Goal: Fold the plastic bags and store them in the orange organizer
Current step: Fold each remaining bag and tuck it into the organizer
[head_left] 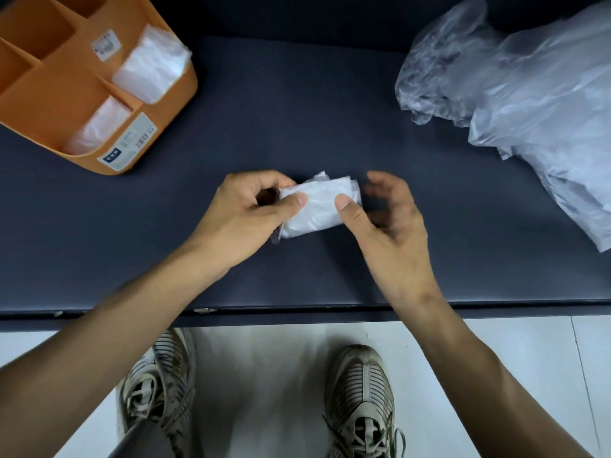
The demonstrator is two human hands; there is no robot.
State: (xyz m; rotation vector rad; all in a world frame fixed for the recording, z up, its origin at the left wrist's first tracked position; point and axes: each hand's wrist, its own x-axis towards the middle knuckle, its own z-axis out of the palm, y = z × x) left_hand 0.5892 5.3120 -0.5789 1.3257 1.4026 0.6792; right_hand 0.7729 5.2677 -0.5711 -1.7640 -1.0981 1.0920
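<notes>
Here the orange organizer (pixel 59 94) stands at the far left of the dark counter (pixel 297 110), its open top split into several compartments. Two of them hold one folded plastic bag each: one bag (pixel 150 66) in the compartment along the right wall, another (pixel 97 125) in the near compartment by the barcode label. The remaining compartments in view show only orange walls.

At the far right of the counter lies a loose pile of unfolded clear bags (pixel 515 94); how many are in it cannot be told.

A third folded bag (pixel 319 206) is held just above the middle of the counter, between both hands. It is a small, flat white packet, its long axis running roughly left to right and tilted a little, the right end farther from the person. The left hand (pixel 254 209) pinches its left end, thumb on top and fingers curled behind. The right hand (pixel 383 209) presses its thumb on the right end, the other fingers loosely curved and spread behind it.

Two sneakers (pixel 360 391) show on the pale floor below the counter edge.
</notes>
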